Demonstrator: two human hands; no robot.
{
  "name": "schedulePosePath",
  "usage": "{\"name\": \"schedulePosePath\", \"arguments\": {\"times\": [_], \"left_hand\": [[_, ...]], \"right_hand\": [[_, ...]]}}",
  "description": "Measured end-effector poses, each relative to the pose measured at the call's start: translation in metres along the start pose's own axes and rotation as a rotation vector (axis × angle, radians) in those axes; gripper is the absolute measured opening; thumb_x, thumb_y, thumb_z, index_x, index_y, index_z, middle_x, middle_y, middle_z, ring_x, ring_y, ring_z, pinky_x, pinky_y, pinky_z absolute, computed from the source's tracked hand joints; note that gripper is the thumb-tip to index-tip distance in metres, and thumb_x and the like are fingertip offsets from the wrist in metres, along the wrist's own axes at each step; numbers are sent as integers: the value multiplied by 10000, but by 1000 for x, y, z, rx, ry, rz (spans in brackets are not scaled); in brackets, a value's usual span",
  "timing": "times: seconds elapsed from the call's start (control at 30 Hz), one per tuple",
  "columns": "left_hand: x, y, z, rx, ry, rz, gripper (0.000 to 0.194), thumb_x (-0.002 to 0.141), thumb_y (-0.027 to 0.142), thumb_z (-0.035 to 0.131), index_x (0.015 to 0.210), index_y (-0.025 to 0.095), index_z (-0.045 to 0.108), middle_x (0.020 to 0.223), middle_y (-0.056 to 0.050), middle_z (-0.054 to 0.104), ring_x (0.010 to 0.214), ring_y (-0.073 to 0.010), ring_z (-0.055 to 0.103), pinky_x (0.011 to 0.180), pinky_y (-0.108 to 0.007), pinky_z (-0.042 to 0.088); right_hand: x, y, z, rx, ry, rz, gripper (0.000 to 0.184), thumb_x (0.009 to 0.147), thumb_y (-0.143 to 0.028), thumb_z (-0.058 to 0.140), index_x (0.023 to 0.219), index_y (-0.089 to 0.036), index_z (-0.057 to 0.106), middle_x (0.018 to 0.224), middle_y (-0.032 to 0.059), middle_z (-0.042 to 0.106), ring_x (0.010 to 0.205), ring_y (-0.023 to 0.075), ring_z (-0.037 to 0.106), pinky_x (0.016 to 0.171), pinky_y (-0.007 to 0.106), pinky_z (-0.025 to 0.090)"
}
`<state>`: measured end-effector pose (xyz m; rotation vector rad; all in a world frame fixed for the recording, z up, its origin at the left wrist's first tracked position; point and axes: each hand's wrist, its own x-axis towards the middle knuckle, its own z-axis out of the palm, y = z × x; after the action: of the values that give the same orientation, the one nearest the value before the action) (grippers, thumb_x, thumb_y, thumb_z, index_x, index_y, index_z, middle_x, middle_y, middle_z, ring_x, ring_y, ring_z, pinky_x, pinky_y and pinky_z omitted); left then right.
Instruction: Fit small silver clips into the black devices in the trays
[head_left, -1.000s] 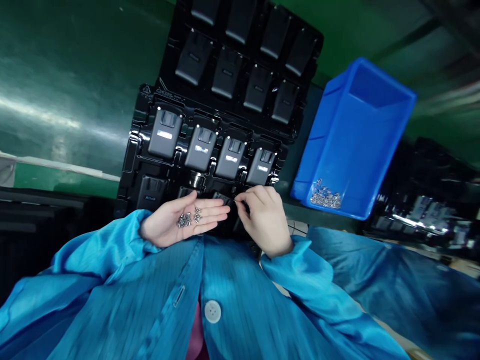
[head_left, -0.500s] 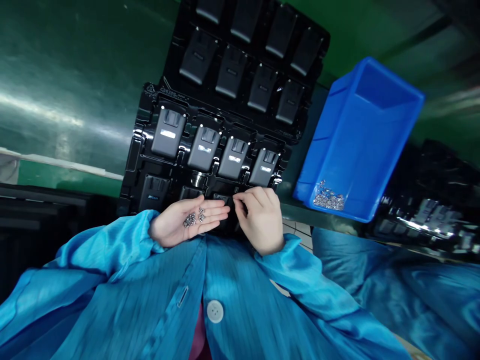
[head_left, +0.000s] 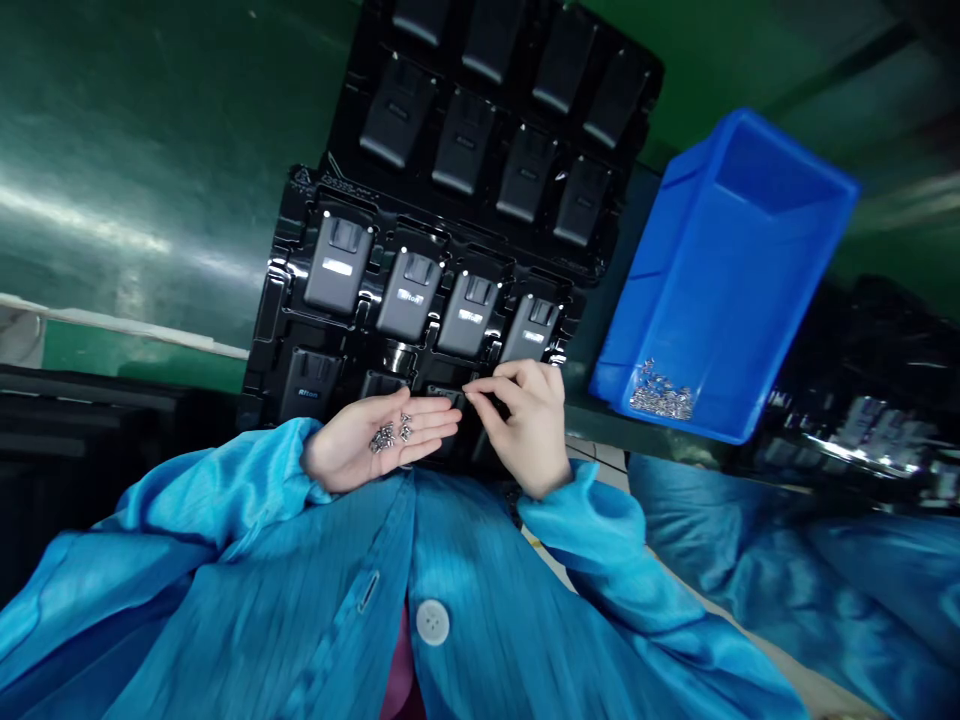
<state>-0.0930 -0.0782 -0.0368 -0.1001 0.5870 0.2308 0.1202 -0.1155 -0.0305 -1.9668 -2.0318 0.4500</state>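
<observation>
My left hand lies palm up with its fingers stretched out, carrying a small heap of shiny metal screws on the palm and fingers. Just right of its fingertips, my right hand is closed in a pinch, thumb against index finger. Whatever it pinches is too small to make out. The pinch is over the near row of a black moulded tray, by the top of a black plastic case partly hidden by my left fingers. Behind stand several like cases, one of them a dark case with a light logo.
A second black tray with several cases adjoins the first at the back. To the right, a tilted blue bin holds a pile of small metal screws. Another person's blue clothing shows at the lower right.
My right hand has shifted slightly, its knuckles raised and its pinching thumb and finger straighter. My left hand with the screws has stayed almost still.
</observation>
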Motion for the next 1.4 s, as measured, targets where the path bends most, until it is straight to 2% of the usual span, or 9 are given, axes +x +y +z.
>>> {"name": "schedulePosePath", "arguments": {"times": [0.2,0.3,0.43,0.57,0.77,1.03,1.2,1.3,1.4], "left_hand": [[0,1,-1,-13,-49,19,622,1024,389,318,1496,-16,328,1470,-203,484,1408,-234,429,1204,-371,254],[-1,3,-1,-56,-114,54,610,1031,411,289,1474,3,388,1439,-192,528,1393,-239,450,1196,-381,264],[-3,7,3,-130,-133,107,608,1041,435,224,1375,32,533,1310,-158,645,1245,-209,590,1131,-345,358],[-4,7,6,-136,-129,152,619,1045,428,181,1308,55,599,1204,-140,691,1098,-175,656,1021,-293,448],[-3,5,6,-81,-195,195,603,1043,405,181,1197,84,668,1082,-137,712,1003,-200,682,926,-321,505],[-2,3,8,-60,-203,213,622,1046,372,149,1041,105,710,1047,-134,715,1042,-201,672,966,-327,492],[-2,3,4,-47,-204,208,594,1045,389,183,1091,102,701,1145,-149,701,1160,-219,633,1070,-364,433],[-6,3,-6,-18,-178,137,545,1041,406,244,1198,106,672,1268,-150,665,1274,-224,570,1152,-389,346],[-10,1,-16,48,-141,-17,483,1018,416,369,1281,108,632,1384,-158,593,1364,-245,489,1194,-411,271]], "right_hand": [[15,1,-9,19,-187,97,72,859,-236,642,838,-252,709,884,33,585,929,240,494,849,410,368],[17,-9,-19,77,-120,72,39,859,-228,648,853,-237,685,875,26,588,912,227,510,841,398,385],[13,-38,-31,149,12,-123,55,902,-228,624,882,-220,675,889,31,578,917,204,510,831,375,411],[12,-59,-29,152,-14,-265,70,911,-205,619,903,-214,688,892,36,597,933,203,514,823,374,412],[21,-62,-19,115,-56,-274,98,917,-203,593,840,-203,654,889,39,590,925,210,505,814,376,406],[24,-65,-15,47,-92,-322,72,876,-162,613,817,-200,626,904,33,591,927,212,462,787,359,358],[25,-65,-19,63,-95,-333,88,843,-136,622,794,-208,613,884,22,583,926,208,469,785,356,354],[27,-56,-27,95,-3,-297,68,844,-139,614,828,-205,621,899,28,581,928,205,494,820,364,384],[26,-41,-28,44,55,-263,75,855,-137,601,848,-207,625,902,31,582,925,203,507,838,371,397]]}}
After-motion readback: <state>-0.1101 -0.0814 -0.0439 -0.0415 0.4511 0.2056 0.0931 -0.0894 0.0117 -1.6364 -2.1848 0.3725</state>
